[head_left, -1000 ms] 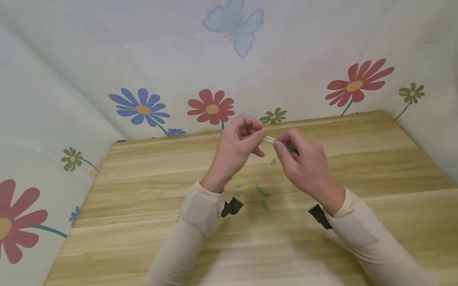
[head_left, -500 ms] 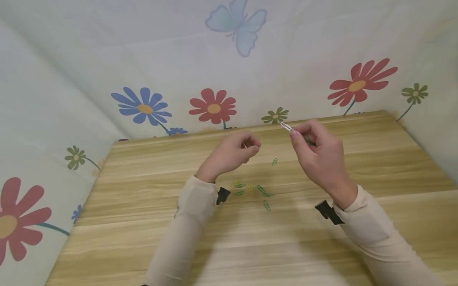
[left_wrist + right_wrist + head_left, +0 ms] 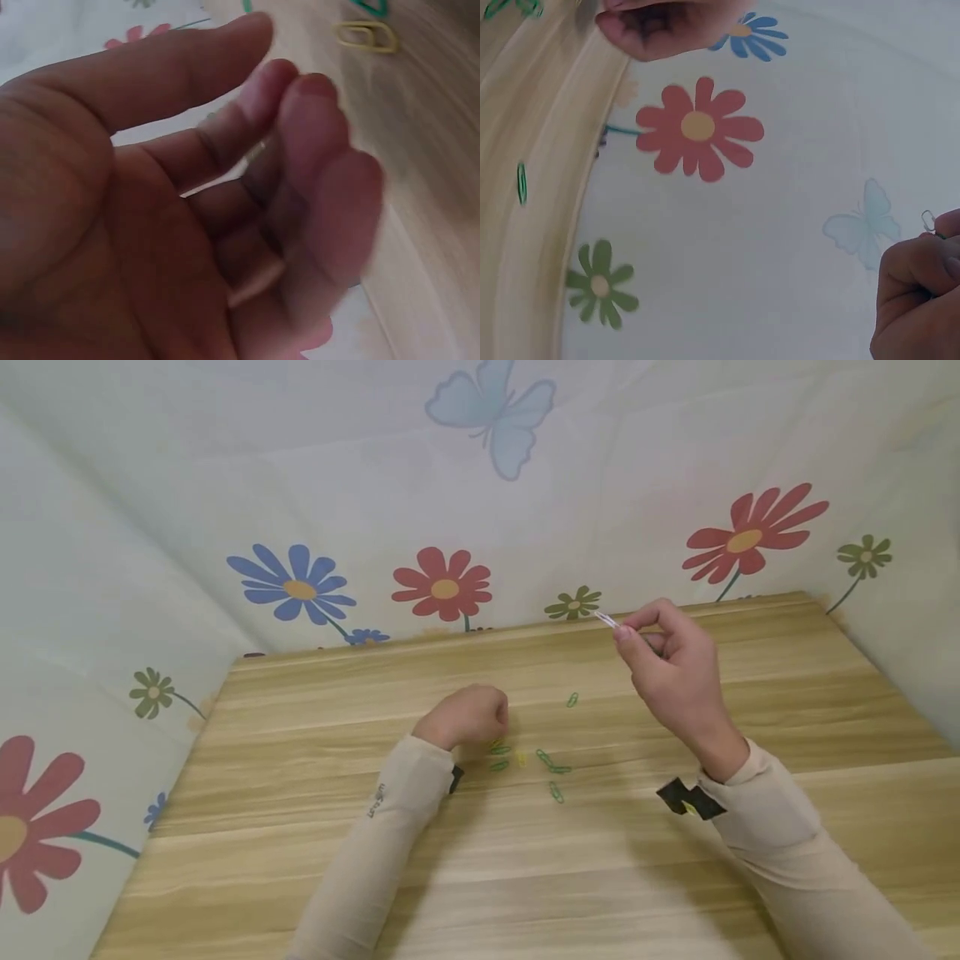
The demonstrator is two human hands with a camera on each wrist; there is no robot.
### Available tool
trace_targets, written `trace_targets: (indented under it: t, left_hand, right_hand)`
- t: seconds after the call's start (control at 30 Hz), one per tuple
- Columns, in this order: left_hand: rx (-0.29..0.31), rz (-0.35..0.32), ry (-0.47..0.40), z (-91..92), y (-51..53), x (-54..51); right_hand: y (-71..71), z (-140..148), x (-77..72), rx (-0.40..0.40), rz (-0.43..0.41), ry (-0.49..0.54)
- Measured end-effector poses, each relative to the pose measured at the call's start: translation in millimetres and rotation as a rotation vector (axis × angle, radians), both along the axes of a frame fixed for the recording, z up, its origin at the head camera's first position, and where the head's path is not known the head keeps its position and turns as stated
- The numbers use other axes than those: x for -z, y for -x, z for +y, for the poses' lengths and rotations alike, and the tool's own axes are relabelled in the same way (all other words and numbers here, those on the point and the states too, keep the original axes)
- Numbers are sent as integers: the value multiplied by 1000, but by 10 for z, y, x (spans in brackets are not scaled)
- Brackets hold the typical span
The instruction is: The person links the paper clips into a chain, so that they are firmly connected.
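On the wooden table (image 3: 465, 893), green clips (image 3: 556, 792) and yellow clips (image 3: 522, 760) lie scattered, spaced loosely enough, it seems, to be lifted singly. Just beside them the left hand (image 3: 465, 717) hangs low, thumb and fingers loosely curved with a gap between, nothing visibly held. Farther back lies a lone green clip (image 3: 573, 700). The raised right hand (image 3: 678, 681) pinches a white clip (image 3: 606, 620) near one end, probably so its loop juts free.

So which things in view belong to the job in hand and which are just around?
Likely in the job:
white looped paper clip, pinched in the right hand
green looped paper clips on the wood-grain table
yellow looped paper clips near the left hand

Likely just around:
white flower-printed backdrop
black wrist-worn pieces
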State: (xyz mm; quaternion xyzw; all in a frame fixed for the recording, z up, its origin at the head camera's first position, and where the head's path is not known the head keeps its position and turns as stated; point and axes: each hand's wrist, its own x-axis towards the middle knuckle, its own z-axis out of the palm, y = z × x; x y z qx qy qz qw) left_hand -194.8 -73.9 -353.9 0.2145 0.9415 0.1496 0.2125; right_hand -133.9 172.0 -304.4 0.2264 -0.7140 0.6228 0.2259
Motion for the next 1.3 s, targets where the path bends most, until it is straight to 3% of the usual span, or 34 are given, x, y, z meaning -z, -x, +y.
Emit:
trace_targets:
  t: [0.17,0.27,0.47,0.57,0.7,0.83,0.97,1.17,1.3]
  left_hand:
    - [-12,20,101,-46,51,109]
    - [-19,36,119,-52,71,152]
    - [-47,36,140,-40,82,167]
    - [-59,18,135,-35,82,168]
    - [-64,-12,132,-19,82,166]
    - [-47,-27,137,-1,90,172]
    - [-32,1,119,2,91,178]
    - [64,58,21,27,64,162]
    - [83,3,57,31,15,122]
  right_hand:
    - [70,48,26,-363,-176,382]
    - [91,86,18,-532,-248,511]
    - [100,138,-9,-712,-426,660]
    - [117,146,-11,-784,-459,740]
    - [131,156,-13,-820,-455,777]
    - [129,172,-15,-805,-455,758]
    - [124,175,-17,-776,-454,732]
    - [125,175,-5,-732,-446,697]
    - [129,168,5,-709,-456,674]
